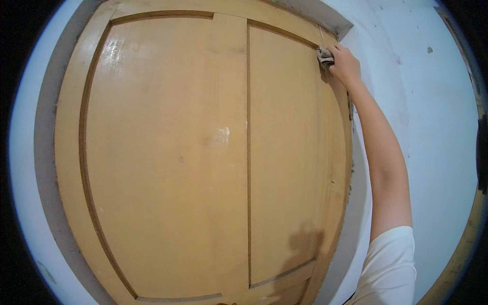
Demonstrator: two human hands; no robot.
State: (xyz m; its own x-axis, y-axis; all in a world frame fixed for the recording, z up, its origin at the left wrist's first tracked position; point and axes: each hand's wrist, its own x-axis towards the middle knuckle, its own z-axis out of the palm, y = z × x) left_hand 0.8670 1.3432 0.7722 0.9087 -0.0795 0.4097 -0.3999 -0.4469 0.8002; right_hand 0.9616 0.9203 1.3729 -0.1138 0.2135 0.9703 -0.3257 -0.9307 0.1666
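My right hand reaches up to the top right corner of a yellow-brown wooden door. Its fingers are closed round a crumpled grey-brown cloth, which is against the door near the upper right corner of the narrow right panel. Part of the cloth is hidden by the fingers. The bare forearm rises from a white short sleeve at the lower right. My left hand does not show.
A grey recessed frame surrounds the door. Dark grooves outline its two panels. Right of it stands a pale blue wall with small marks. A dark object is at the far right rim. A shadow falls on the lower right panel.
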